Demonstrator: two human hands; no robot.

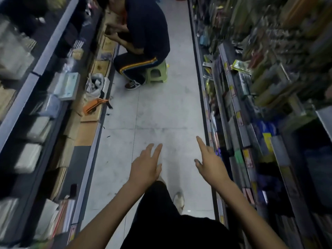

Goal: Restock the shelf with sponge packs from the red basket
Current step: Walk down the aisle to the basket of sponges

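Observation:
Both of my hands reach out in front of me over the grey tiled aisle floor, and neither holds anything. My left hand (146, 165) has its fingers straight and spread. My right hand (209, 161) also has straight fingers and sits close to the lower edge of the shelf on the right (231, 97), which is packed with blurred packaged goods. No red basket and no sponge packs show anywhere in this view.
A person in dark clothes (143, 38) sits on a small green stool (157, 71) in the aisle ahead, facing the left shelf (59, 97). Boxes, papers and an orange item (94, 106) lie on that shelf's low ledge. My own foot (178, 200) is on the floor.

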